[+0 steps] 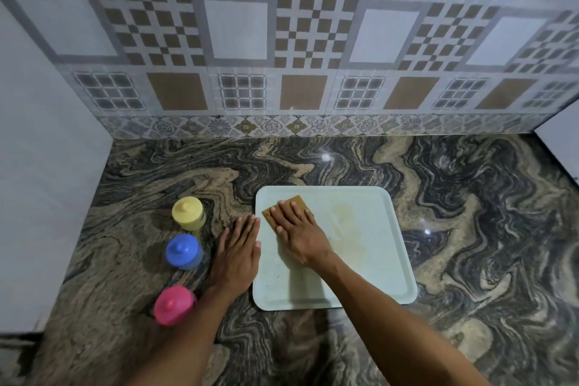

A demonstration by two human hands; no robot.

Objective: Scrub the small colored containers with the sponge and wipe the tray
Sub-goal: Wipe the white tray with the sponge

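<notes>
**Sponge Pressed to Tray, Containers Lined Up Alongside**

At the left, three small containers are stood in a line on the marbled counter (pixel 470 197): the pink container (pixel 174 305), the blue container (pixel 184 251) and the yellow container (pixel 188 213). Every lid is seated, so the contents cannot be told. The left hand (pixel 238 255) is laid flat, fingers straight, on the counter just beside the tray (pixel 376 279). Its forearm passes close to the pink container, which could be knocked over by a careless shift. The sponge (pixel 297 202) is pressed under the flat fingers of the right hand (pixel 297 235) near the tray's far-left corner. A yellowish smear (pixel 347 229) is seen mid-tray and could be missed. The tray is not gripped and could be slid on the polished stone.
</notes>
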